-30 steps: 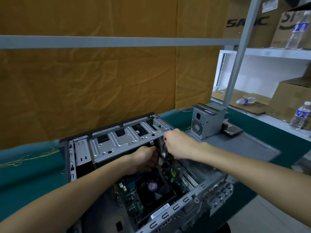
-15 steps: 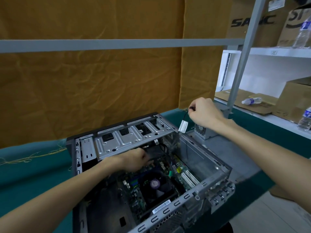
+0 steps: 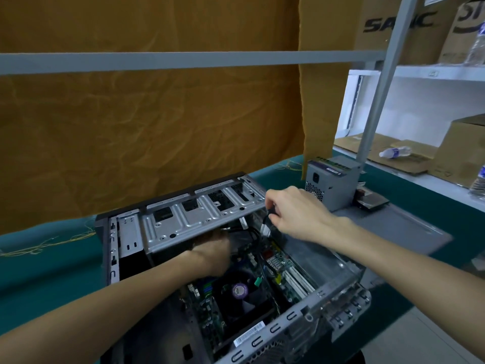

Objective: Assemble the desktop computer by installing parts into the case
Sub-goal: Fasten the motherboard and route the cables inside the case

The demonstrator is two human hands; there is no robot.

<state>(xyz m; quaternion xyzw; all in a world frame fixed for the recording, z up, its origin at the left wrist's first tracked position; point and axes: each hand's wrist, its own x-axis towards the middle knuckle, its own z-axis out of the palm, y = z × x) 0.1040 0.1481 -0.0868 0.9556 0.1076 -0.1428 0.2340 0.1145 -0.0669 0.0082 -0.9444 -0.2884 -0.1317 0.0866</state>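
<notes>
So the open case (image 3: 126, 240) sits lower center of the frame on the teal table (image 3: 47, 274), drive cage (image 3: 202, 214) tilted up over the motherboard (image 3: 262, 279). Left hand (image 3: 212, 254) is shoved in under the cage, fingers hidden, so can't tell if it's gripping anything. Just right of the cage, the right hand (image 3: 294, 214) hovers over the case's far edge, pinching a black cable (image 3: 265, 224) that hangs down inside. Power supply (image 3: 332, 181) stands behind that hand, center right.
</notes>
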